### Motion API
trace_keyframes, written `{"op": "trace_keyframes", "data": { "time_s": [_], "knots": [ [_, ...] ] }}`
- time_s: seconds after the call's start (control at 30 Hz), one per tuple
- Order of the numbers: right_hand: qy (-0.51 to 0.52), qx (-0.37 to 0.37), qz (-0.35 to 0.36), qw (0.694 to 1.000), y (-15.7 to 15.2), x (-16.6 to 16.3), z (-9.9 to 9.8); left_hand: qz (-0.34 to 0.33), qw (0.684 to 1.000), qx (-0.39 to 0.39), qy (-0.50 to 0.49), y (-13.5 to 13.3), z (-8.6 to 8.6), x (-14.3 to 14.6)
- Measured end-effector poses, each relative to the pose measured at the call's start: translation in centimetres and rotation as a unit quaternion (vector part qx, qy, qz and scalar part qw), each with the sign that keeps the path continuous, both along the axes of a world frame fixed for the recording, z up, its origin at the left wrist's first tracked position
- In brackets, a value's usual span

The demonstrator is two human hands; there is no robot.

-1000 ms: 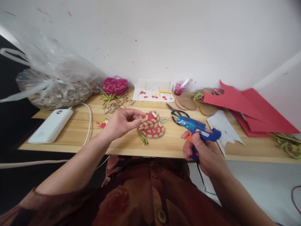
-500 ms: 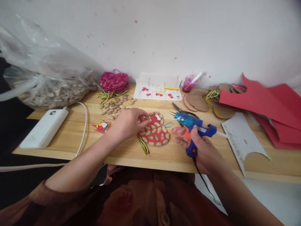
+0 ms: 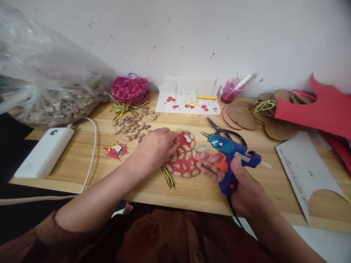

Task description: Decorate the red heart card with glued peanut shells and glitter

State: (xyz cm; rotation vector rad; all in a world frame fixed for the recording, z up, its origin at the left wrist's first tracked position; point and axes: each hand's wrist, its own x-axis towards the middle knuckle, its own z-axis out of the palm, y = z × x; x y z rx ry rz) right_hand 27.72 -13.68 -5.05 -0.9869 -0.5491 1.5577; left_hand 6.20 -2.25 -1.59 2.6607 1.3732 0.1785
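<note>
Peanut-studded red cutout (image 3: 181, 166) is lying on our table (image 3: 192, 197); our left hand (image 3: 154, 147) is seemingly setting a piece, any pinch hidden; our right hand (image 3: 244, 184) is gripping the glue gun (image 3: 228, 144); firm pressing is seemingly being needed next.

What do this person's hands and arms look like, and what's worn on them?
The left hand and right hand are bare, with no gloves or jewellery showing. A loose, dark brown sleeve ends near the left elbow; no right sleeve shows.
</note>
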Motion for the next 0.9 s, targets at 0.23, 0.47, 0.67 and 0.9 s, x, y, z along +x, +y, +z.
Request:
{"op": "trace_keyframes", "data": {
  "time_s": [0.23,0.47,0.67,0.9],
  "knots": [
    [-0.009,-0.012,0.009,1.000,-0.20,0.06,0.07,-0.025,1.000,0.012,-0.002,-0.15,0.15,0.11],
    [-0.015,-0.033,0.002,0.999,0.06,-0.32,0.37,-0.030,0.999,0.022,-0.002,0.00,-0.18,0.06],
    [-0.016,-0.027,0.002,0.999,-0.06,-0.24,0.20,-0.032,0.999,0.036,0.006,-0.14,0.01,0.26],
    [-0.018,-0.031,0.009,0.999,-0.12,-0.11,0.18,-0.031,0.999,0.025,0.015,-0.11,0.05,0.24]
  ]
}}
